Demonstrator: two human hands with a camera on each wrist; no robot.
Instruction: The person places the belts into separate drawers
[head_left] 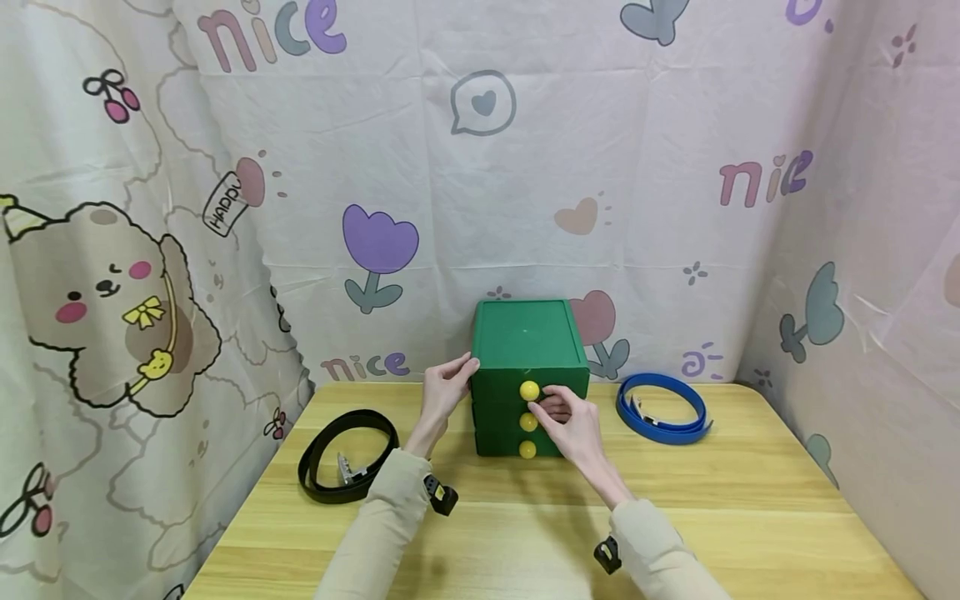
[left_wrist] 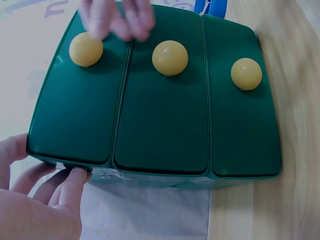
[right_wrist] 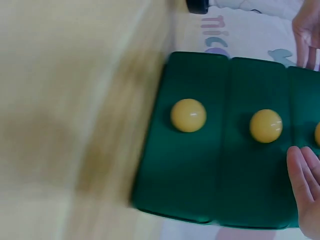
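A green box point(head_left: 528, 333) with three stacked drawers stands on the table, each drawer front bearing a round yellow knob. All three drawers look closed. My left hand point(head_left: 444, 387) holds the box's upper left corner, thumb point(left_wrist: 15, 147) along the top edge and fingers against the side. At the front, my right hand point(head_left: 573, 425) hovers with thumb and fingers apart, beside the top knob point(head_left: 529, 390) and the middle knob point(head_left: 528, 422). Its fingers point(right_wrist: 297, 175) look fairly straight in the right wrist view. Below them is the bottom knob point(head_left: 527, 450).
A coiled black belt point(head_left: 311, 467) with a metal buckle lies on the table to the left. To the right of the box is a coiled blue belt point(head_left: 663, 433). A printed curtain point(head_left: 480, 183) hangs close behind the wooden table point(head_left: 510, 542) and along both sides.
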